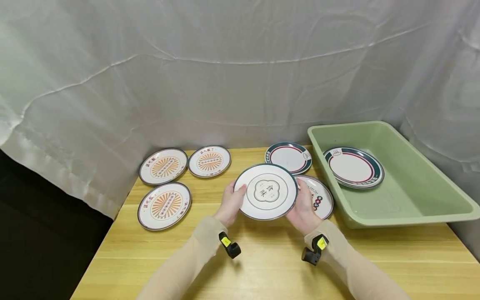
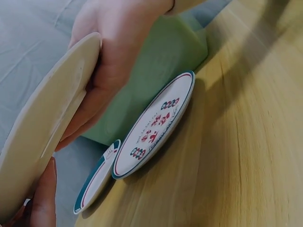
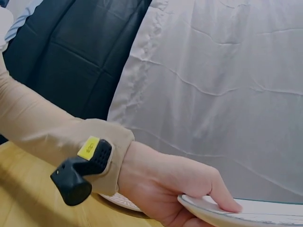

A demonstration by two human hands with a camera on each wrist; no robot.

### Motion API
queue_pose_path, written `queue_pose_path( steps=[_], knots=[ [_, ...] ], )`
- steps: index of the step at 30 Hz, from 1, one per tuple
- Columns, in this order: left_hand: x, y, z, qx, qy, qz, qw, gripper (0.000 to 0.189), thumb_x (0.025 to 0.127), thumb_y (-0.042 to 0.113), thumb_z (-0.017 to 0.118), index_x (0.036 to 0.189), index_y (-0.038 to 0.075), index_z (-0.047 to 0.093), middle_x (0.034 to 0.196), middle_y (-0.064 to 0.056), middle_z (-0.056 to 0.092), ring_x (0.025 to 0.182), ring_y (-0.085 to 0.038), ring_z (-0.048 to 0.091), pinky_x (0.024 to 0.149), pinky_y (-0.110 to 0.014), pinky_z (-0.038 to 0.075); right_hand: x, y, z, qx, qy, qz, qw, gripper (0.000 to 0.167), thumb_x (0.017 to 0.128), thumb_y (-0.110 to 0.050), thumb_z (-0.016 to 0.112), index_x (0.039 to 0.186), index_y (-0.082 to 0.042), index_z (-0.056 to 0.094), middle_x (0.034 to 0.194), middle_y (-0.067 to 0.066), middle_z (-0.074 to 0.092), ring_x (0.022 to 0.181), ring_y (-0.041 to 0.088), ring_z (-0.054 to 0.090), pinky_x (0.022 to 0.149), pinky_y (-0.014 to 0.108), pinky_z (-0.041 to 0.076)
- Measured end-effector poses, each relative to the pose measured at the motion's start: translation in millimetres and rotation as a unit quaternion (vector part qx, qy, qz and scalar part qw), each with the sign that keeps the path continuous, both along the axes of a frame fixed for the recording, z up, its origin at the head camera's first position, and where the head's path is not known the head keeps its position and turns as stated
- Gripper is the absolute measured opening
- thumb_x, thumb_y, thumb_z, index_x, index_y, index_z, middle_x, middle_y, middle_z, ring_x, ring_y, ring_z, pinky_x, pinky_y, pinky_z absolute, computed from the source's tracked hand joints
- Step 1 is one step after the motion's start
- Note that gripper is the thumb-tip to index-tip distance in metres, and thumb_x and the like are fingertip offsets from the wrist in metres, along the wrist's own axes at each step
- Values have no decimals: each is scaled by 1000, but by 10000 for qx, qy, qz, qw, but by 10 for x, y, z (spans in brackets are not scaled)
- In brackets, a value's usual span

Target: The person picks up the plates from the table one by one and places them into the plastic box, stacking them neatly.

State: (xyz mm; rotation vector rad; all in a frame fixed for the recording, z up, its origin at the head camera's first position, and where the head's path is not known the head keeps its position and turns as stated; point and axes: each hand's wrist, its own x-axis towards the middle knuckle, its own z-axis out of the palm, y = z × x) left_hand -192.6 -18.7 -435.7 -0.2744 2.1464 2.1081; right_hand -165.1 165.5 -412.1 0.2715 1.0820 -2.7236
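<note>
Both hands hold a white plate with a dark rim and a flower-shaped emblem, raised above the table and tilted toward me. My left hand grips its left edge, thumb on the face, as the right wrist view also shows. My right hand grips the opposite edge; in the left wrist view its fingers lie under the plate's pale underside. Below the right hand lies a plate with red motifs, partly hidden from the head view. Behind it sits a teal-rimmed plate with a red ring.
A green tub stands at the right, with a teal-rimmed plate inside, perhaps stacked on another. Three plates with orange sunbursts lie at the left: a back-left one, a back one and a front one. Grey cloth hangs behind.
</note>
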Motion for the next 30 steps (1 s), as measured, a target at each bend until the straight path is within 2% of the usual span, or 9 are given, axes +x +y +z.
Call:
queue_pose_path(
  steps=[4,7,11,13,20,26,28,30],
  knots=[
    [18,4,-6,-132,13,70,9999,52,104,17,50,151,-5,38,153,-22,46,142,-31,46,123,-44,36,-11,-17,-24,37,-178,38,9998,56,109,-22,29,162,-14,15,169,3,22,155,16,25,128,27,24],
    [27,1,-17,-221,69,77,9997,51,104,17,50,149,-4,40,151,-21,49,140,-30,47,122,-44,37,-12,-30,-36,282,-259,122,9992,58,108,-14,34,162,-11,13,168,7,24,154,18,28,125,28,31],
    [30,-12,-20,-296,94,37,9995,50,105,17,49,149,-3,41,150,-21,50,140,-30,47,122,-44,37,4,-31,-43,727,-330,126,9967,59,106,-4,34,161,-6,13,167,11,25,152,21,32,121,29,37],
    [28,-19,-21,-296,58,-14,9995,50,105,18,49,150,-3,40,152,-21,48,142,-31,46,123,-44,36,13,-25,-50,874,-370,135,9954,60,105,-1,33,161,-5,11,167,12,24,153,22,31,122,30,37],
    [5,-62,-45,-169,12,-272,9995,52,104,20,48,150,-4,40,154,-21,47,146,-31,42,124,-45,33,19,-33,-74,1007,-609,-20,9930,59,105,2,31,160,1,10,167,16,21,152,25,30,118,30,39],
    [22,-102,-29,-96,-18,-513,9986,51,104,25,44,146,-3,45,146,-20,55,131,-25,54,119,-40,41,25,-52,-84,1115,-651,-81,9916,59,104,4,32,159,4,10,166,20,21,152,29,30,118,32,39],
    [26,-118,-27,-78,-48,-602,9981,52,104,27,43,147,-3,45,143,-21,57,119,-20,60,110,-34,50,26,-52,-93,1148,-635,-111,9913,59,104,5,32,159,5,10,166,20,21,153,29,29,118,33,39],
    [26,-133,-28,-28,-79,-696,9975,53,105,28,42,148,-2,43,140,-21,58,105,-14,63,95,-27,57,27,-48,-100,1136,-615,-151,9915,59,104,5,32,159,5,10,166,20,21,153,29,29,119,33,38]
  ],
)
